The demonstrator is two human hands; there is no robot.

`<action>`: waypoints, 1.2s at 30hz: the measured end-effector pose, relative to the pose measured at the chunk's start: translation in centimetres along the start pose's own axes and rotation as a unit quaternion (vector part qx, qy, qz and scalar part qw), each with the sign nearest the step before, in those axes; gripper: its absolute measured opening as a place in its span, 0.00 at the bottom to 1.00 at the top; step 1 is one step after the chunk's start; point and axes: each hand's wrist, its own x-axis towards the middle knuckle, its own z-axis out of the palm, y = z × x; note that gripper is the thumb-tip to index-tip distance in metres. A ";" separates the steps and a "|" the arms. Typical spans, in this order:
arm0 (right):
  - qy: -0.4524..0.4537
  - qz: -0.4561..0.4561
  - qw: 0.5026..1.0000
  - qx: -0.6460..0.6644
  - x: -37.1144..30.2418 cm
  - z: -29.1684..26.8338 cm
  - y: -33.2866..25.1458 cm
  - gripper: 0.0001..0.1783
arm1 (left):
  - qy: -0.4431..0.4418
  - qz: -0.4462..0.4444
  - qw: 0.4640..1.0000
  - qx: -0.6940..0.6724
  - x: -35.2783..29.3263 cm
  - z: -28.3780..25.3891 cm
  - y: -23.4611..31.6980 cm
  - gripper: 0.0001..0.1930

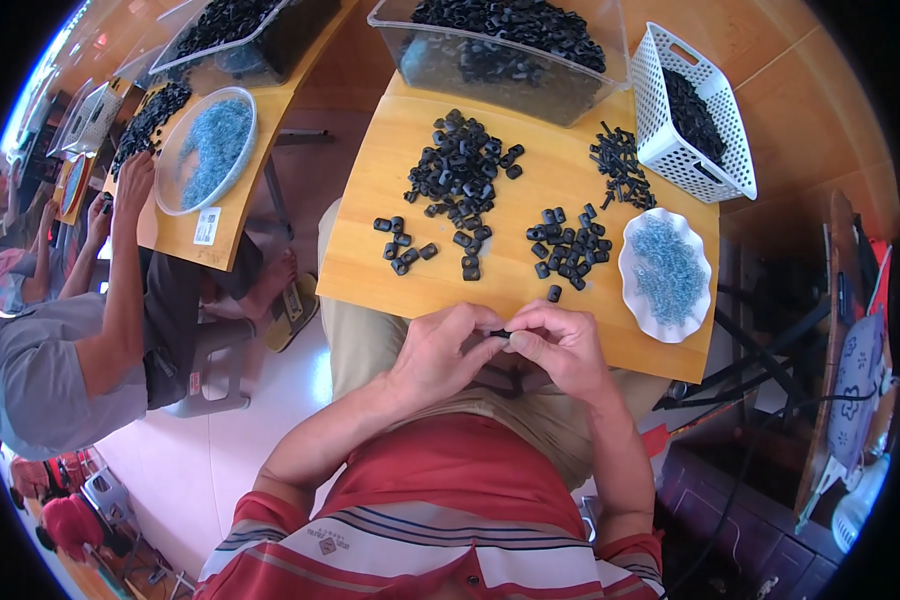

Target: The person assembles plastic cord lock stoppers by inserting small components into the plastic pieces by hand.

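Just off the table's near edge, my left hand [442, 348] and my right hand [562, 350] meet fingertip to fingertip. Pinched between them is a small black plastic part [500, 333], mostly covered by the fingers. On the table beyond lie a large heap of black barrel-shaped pieces [455, 165], a few loose ones [400, 240] to its left and a smaller group [568, 242] to its right. Thin black pin-like pieces [622, 165] lie farther back. A white scalloped dish [630, 265] at the right holds many tiny bluish pieces [668, 272].
A clear plastic bin [560, 95] of black parts stands at the table's back, beside a white perforated basket [705, 175]. At the left, a co-worker [60, 350] sits at another wooden table [185, 255] with a round tub [165, 190]. Dark table legs [760, 350] and a hanging cable are at the right.
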 end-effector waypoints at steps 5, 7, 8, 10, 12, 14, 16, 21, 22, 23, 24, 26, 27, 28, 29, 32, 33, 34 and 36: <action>0.018 0.050 0.993 0.104 -0.2 0.8 0.8 0.08 | -0.004 0.008 1.000 0.017 0.1 -0.2 0.1 0.12; 0.036 0.119 0.966 0.225 -0.3 1.2 0.6 0.09 | 0.000 0.020 0.999 0.029 0.2 -0.2 0.1 0.12; 0.036 0.119 0.967 0.224 -0.3 1.2 0.5 0.09 | 0.009 0.024 0.999 0.026 0.2 -0.2 0.1 0.12; 0.029 0.151 0.950 0.273 -0.3 1.3 0.2 0.10 | 0.018 0.029 0.999 0.023 0.3 -0.2 0.1 0.12; 0.036 0.144 0.949 0.276 -0.3 1.5 0.3 0.09 | 0.013 0.028 0.999 0.035 0.4 -0.2 0.1 0.12; 0.043 0.138 0.949 0.280 -0.2 1.6 0.6 0.09 | 0.021 0.020 0.999 0.019 0.3 0.0 -0.1 0.12; 0.052 0.103 0.954 0.278 -0.2 1.8 0.9 0.08 | 0.029 0.011 1.000 0.003 0.4 0.1 -0.2 0.12; 0.081 0.097 0.950 0.286 -0.2 2.2 0.8 0.07 | 0.012 0.065 0.996 0.057 1.3 -0.5 0.2 0.14; 0.087 0.097 0.950 0.285 -0.2 2.3 0.7 0.07 | 0.012 0.065 0.996 0.057 1.3 -0.4 0.1 0.14; 0.087 0.097 0.950 0.285 -0.2 2.3 0.6 0.07 | 0.017 0.068 0.996 0.062 1.2 -0.3 -0.1 0.14; 0.090 0.096 0.952 0.275 -0.2 2.4 0.4 0.07 | 0.022 0.070 0.995 0.068 1.2 -0.2 -0.2 0.14; 0.094 0.095 0.955 0.265 -0.2 2.4 0.4 0.07 | 0.020 0.077 0.994 0.072 1.1 -0.2 -0.3 0.13; 0.090 0.086 0.954 0.271 -0.2 2.4 0.5 0.06 | 0.018 0.084 0.993 0.076 1.1 -0.2 -0.3 0.13; 0.086 0.077 0.954 0.277 -0.3 2.3 0.5 0.06 | 0.018 0.084 0.993 0.075 1.1 -0.2 -0.2 0.13; 0.086 0.077 0.954 0.276 -0.3 2.3 0.6 0.06 | 0.018 0.096 0.992 0.076 1.1 -0.2 -0.2 0.13; 0.070 0.070 0.952 0.288 -0.5 2.2 0.6 0.05 | 0.019 0.107 0.991 0.073 0.8 -0.1 -0.1 0.13; 0.068 0.078 0.947 0.303 -0.5 2.2 0.5 0.04 | 0.020 0.106 0.992 0.070 0.6 -0.1 -0.1 0.13; 0.066 0.085 0.942 0.318 -0.5 2.3 0.4 0.04 | 0.020 0.106 0.992 0.070 0.6 0.0 0.0 0.13; 0.067 0.086 0.942 0.316 -0.5 2.4 0.4 0.04 | 0.019 0.105 0.991 0.077 0.5 0.0 0.2 0.13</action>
